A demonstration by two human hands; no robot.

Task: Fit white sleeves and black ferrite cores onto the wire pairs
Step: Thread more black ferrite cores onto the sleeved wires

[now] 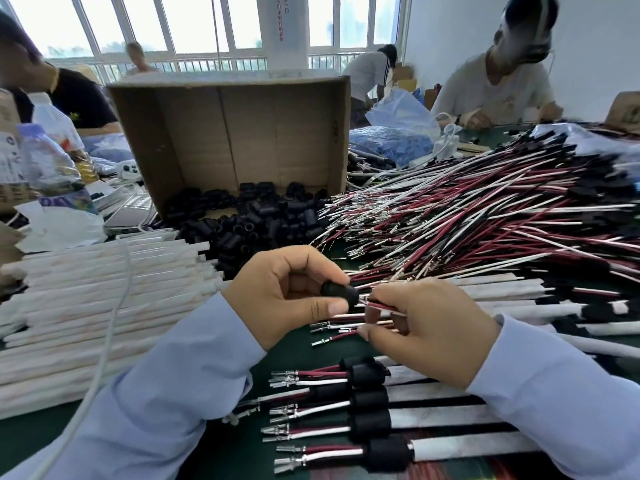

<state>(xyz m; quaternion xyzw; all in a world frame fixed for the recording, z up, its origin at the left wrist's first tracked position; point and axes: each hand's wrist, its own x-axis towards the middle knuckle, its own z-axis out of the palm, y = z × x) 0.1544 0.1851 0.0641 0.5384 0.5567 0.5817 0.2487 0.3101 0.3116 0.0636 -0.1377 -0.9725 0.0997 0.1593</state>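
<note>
Above the bench's middle, the left hand (287, 296) pinches a black ferrite core (338, 292) between thumb and forefinger. The right hand (429, 330) pinches a red-and-white wire pair (382, 307), its tips just beside the core.

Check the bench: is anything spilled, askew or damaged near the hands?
The cardboard box lies tipped on its side, black ferrite cores spilling from its mouth onto the table; it looks like a feed pile, not an accident. A white cable drapes loosely across the white sleeves. No damage shows.
</note>
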